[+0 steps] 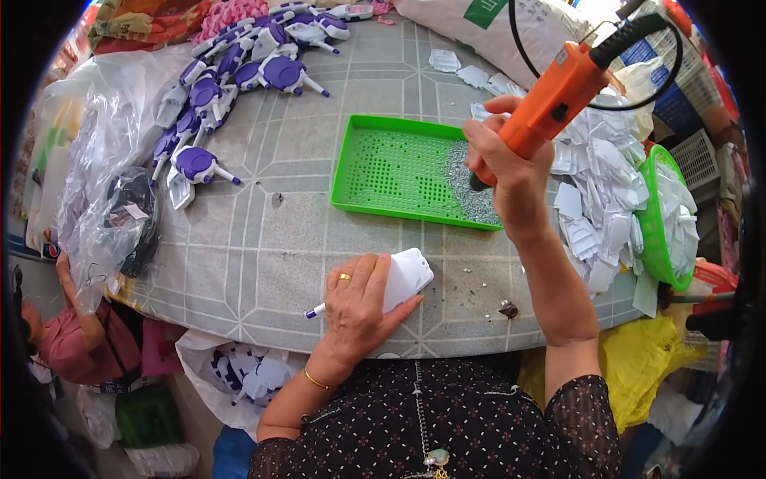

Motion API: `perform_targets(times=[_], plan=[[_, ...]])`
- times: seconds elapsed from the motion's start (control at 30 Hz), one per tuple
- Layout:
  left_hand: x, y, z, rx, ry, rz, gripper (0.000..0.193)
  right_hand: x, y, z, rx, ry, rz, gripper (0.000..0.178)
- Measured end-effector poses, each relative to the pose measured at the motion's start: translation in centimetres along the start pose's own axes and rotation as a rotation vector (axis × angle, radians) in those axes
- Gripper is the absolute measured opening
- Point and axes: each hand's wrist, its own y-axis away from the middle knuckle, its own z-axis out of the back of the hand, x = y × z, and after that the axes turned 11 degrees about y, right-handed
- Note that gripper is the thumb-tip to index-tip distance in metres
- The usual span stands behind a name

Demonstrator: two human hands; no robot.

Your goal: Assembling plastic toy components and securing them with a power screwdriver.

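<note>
My right hand is wrapped round an orange electric screwdriver. Its dark tip points down over the right end of a shallow green tray, where many small silver screws lie heaped. Close to the table's near edge, my left hand grips a white plastic casing between fingers and thumb, holding it down on the tabletop. A thin white stem with a purple tip sticks out to the left from under that hand; the rest of the piece is covered by my palm.
Purple-and-white assembled pieces pile up at the far left, beside clear plastic bags. White plastic parts heap on the right, next to a green basket. A small metal piece lies near the front edge. Another person is at the left.
</note>
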Motion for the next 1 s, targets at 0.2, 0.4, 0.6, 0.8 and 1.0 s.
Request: perform_targets(times=[0.2, 0.4, 0.6, 0.8, 1.0], plan=[[0.3, -0.4, 0.0, 0.011, 0.031, 0.036, 0.067, -2.6, -1.4, -2.9, 0.067, -0.102, 0.028, 0.035], [0.6, -0.7, 0.1, 0.016, 0.043, 0.049, 0.067, -4.1, -1.3, -4.9, 0.142, -0.165, 0.063, 0.033], [0.6, -0.9, 0.3, 0.055, 0.061, 0.074, 0.068, -4.7, -1.3, -5.4, 0.168, -0.125, 0.059, 0.033], [0.7, -0.9, 0.4, 0.059, 0.073, 0.082, 0.068, -5.0, -1.5, -5.4, 0.156, -0.120, 0.066, 0.030], [0.8, -1.0, 0.3, 0.025, 0.077, 0.091, 0.069, -5.1, -1.4, -5.2, 0.155, -0.151, 0.081, 0.031]])
